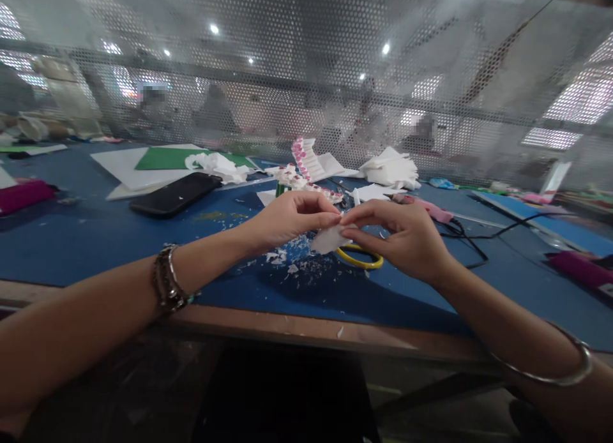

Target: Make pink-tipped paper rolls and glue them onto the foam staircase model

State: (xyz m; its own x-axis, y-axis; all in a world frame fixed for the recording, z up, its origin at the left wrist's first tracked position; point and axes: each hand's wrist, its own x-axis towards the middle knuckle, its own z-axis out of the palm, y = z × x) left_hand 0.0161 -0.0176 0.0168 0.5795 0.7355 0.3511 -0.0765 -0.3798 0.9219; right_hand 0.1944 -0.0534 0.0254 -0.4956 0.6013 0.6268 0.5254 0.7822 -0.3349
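Note:
Between my two hands is a small, thin white piece (328, 240), paper or fabric, hanging down over the table. My left hand (292, 218) pinches its upper edge with thumb and fingertips. From the other side my right hand (400, 235) pinches the same edge, its fingertips touching those of the left. Just below and partly behind the right fingers lies a yellow scissor handle (360, 258); the blades are hidden. White scraps (292, 258) are scattered on the blue table beneath. Behind the hands stand white flower-like pieces with red dots (287, 173).
A black phone (176, 194) lies at left, near green sheets (163, 159) and white sheets. A pink hot glue gun (433, 211) with a black cord sits at right. Further back are a stack of white pieces (390, 168) and a perforated metal screen (306, 60). A wooden edge (297, 323) borders the table.

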